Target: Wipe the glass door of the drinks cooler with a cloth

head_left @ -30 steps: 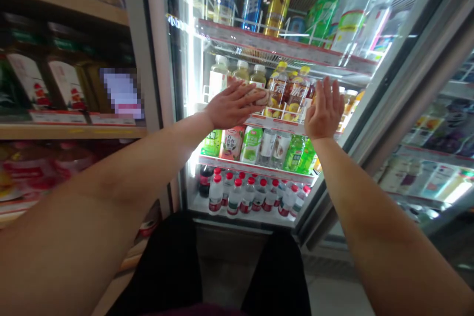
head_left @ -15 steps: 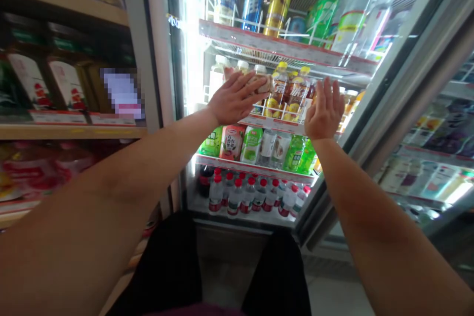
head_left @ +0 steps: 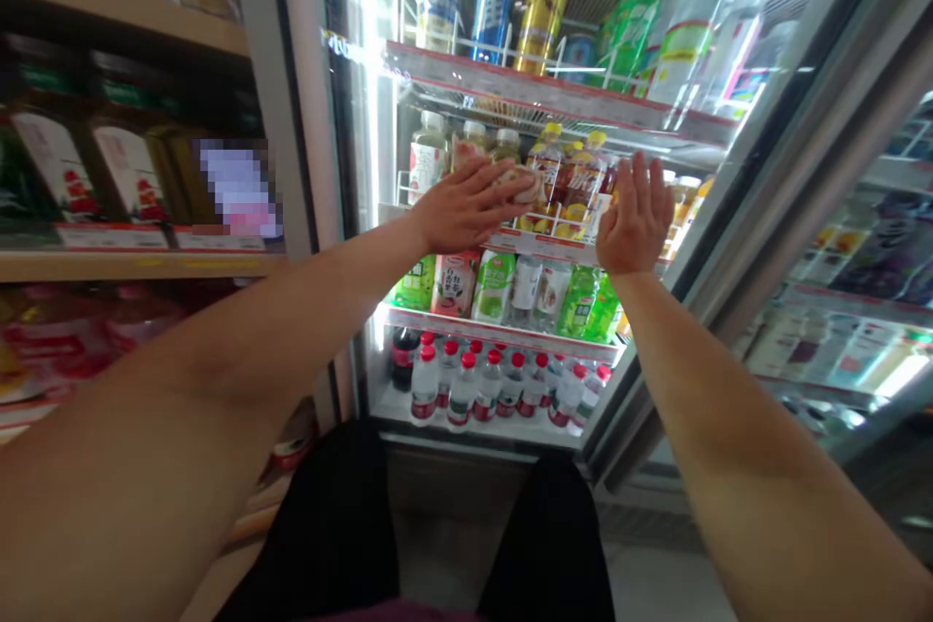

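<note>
My left hand (head_left: 466, 204) lies with its fingers stretched out over a crumpled pale cloth (head_left: 523, 183), pressing it to the glass door of a lit drinks fridge. Bits of the cloth show past the fingertips and above the knuckles; the rest is under the hand. To the right, my right hand (head_left: 636, 219) is raised flat at the glass, fingers up and nothing in it. Between the hands, behind the glass, stand yellow-capped tea bottles (head_left: 583, 175). A white-capped bottle (head_left: 429, 155) is left of the cloth.
Inside are cans (head_left: 540, 19) above, green bottles (head_left: 583, 301) lower, and red-capped water bottles (head_left: 463, 389) at the bottom. A metal door frame (head_left: 729, 243) slants down on the right. On the left, a wooden shelf (head_left: 146, 264) carries dark bottles (head_left: 123, 141).
My left hand and the cloth have shifted slightly down and to the right on the glass. My right hand stays nearly where it was.
</note>
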A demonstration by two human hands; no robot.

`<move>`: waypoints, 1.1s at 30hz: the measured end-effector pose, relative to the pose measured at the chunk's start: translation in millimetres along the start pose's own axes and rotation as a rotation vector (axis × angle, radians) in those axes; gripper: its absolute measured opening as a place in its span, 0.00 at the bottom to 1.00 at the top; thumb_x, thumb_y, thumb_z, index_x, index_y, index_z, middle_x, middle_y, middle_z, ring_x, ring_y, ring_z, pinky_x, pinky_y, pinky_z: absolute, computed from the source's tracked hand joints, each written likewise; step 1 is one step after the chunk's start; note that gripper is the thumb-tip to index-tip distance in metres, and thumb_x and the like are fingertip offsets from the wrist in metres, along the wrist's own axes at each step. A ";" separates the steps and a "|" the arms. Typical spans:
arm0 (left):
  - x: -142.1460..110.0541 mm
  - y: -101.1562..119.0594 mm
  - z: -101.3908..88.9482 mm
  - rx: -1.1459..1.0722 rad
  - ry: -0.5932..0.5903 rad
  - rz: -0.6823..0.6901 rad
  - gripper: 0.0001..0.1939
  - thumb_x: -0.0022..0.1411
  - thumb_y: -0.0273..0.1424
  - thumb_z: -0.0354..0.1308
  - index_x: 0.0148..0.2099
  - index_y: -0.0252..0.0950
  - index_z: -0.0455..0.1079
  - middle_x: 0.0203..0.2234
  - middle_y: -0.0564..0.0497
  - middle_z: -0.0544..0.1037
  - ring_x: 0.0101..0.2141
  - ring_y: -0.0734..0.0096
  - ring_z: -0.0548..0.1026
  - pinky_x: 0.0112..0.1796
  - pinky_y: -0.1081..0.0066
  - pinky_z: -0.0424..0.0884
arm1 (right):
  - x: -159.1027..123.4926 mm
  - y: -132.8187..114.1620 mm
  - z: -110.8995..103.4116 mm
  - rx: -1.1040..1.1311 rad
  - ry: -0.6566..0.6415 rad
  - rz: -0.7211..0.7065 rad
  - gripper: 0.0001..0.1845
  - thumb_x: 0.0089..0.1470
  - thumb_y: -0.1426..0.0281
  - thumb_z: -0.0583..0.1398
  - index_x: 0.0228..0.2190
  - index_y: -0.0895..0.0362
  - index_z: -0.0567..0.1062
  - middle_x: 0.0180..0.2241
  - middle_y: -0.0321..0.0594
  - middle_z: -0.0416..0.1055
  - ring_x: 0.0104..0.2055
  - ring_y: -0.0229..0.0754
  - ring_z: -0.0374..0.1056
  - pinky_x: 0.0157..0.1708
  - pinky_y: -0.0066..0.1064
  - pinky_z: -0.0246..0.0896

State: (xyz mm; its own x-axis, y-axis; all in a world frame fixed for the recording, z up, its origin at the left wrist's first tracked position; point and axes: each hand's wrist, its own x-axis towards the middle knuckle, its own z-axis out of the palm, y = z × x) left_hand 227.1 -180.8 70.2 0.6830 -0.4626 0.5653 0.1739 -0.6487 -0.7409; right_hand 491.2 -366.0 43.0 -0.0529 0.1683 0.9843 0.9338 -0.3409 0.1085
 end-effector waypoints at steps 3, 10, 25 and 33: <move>-0.6 -4.0 -1.1 0.002 -0.038 0.051 0.28 0.77 0.32 0.49 0.76 0.46 0.54 0.75 0.57 0.50 0.75 0.63 0.38 0.73 0.48 0.40 | -0.3 1.1 1.5 0.003 -0.003 -0.001 0.37 0.61 0.70 0.47 0.70 0.58 0.61 0.72 0.47 0.57 0.77 0.52 0.45 0.73 0.58 0.43; 2.5 -3.3 -0.3 0.062 0.042 -0.027 0.29 0.75 0.32 0.51 0.76 0.42 0.56 0.75 0.50 0.51 0.74 0.52 0.43 0.71 0.45 0.46 | -0.9 -0.4 -0.9 -0.021 -0.005 0.002 0.37 0.62 0.70 0.47 0.70 0.56 0.61 0.72 0.44 0.58 0.77 0.51 0.46 0.72 0.57 0.44; 12.8 14.1 1.0 -0.008 -0.019 0.041 0.27 0.77 0.32 0.49 0.75 0.45 0.56 0.74 0.53 0.55 0.74 0.56 0.46 0.72 0.46 0.45 | 0.0 -4.6 -5.3 -0.003 -0.016 0.021 0.36 0.62 0.69 0.46 0.69 0.59 0.64 0.72 0.46 0.58 0.76 0.51 0.48 0.73 0.55 0.44; 17.9 17.6 4.5 -0.021 -0.006 -0.012 0.29 0.76 0.32 0.50 0.75 0.44 0.55 0.76 0.52 0.49 0.75 0.60 0.36 0.73 0.49 0.39 | -0.2 -2.3 -1.0 -0.001 0.008 0.013 0.37 0.60 0.70 0.47 0.69 0.58 0.63 0.72 0.46 0.58 0.77 0.51 0.47 0.73 0.55 0.43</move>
State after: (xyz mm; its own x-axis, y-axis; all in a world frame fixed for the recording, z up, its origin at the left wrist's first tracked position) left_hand 245.6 -197.7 65.7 0.6851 -0.4509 0.5721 0.1676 -0.6667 -0.7262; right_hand 488.7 -366.2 42.7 -0.0436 0.1565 0.9867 0.9341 -0.3439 0.0958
